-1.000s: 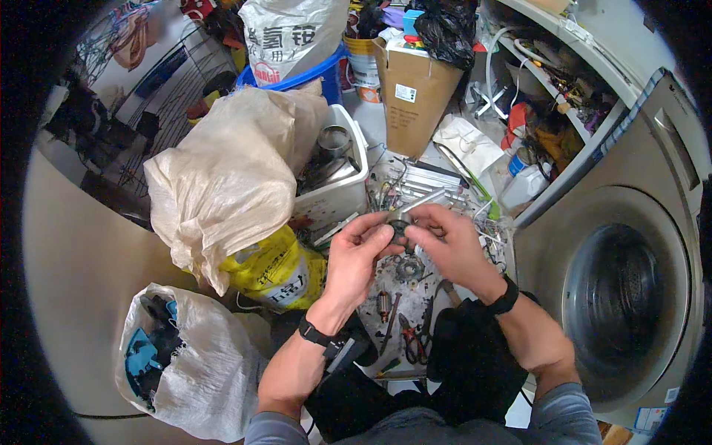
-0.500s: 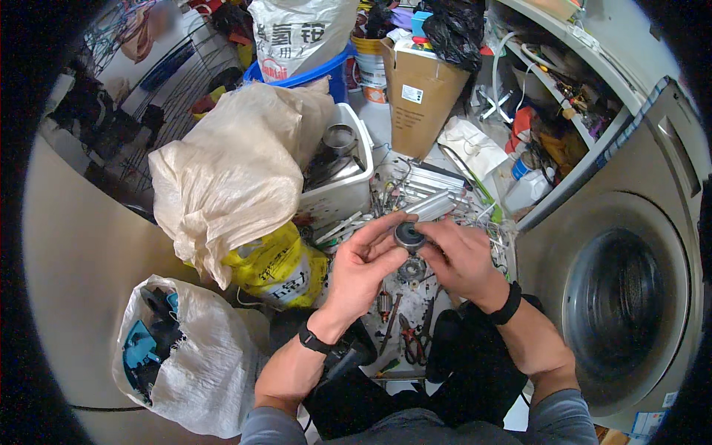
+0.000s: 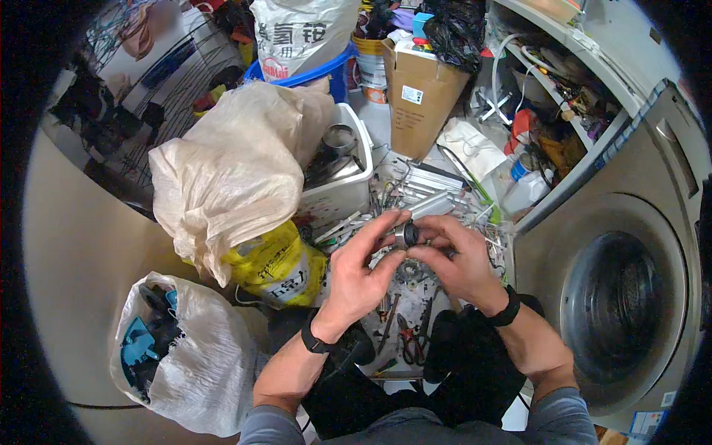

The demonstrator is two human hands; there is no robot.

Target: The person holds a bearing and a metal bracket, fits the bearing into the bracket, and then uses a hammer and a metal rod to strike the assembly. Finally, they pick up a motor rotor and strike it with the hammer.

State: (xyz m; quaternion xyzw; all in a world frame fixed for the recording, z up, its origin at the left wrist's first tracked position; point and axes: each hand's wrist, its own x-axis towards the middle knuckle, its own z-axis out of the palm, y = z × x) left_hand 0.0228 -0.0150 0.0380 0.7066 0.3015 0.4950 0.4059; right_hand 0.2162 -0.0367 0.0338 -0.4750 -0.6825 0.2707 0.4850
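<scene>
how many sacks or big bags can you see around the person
4. A tan sack lies left of the hands, a yellow bag just under it, a white bag at lower left, and a white printed sack stands at the top. More may be hidden in the clutter.

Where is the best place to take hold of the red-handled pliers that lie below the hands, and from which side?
Probably by the red handles of the pliers, coming from above: they lie flat among other tools on the cluttered floor, handles toward the person, and neither the left hand nor the right hand covers them.

- My left hand (image 3: 361, 271) and right hand (image 3: 456, 259) have drawn closer together.
- The small dark round part (image 3: 407, 234) now sits pinched between both sets of fingertips.
</scene>
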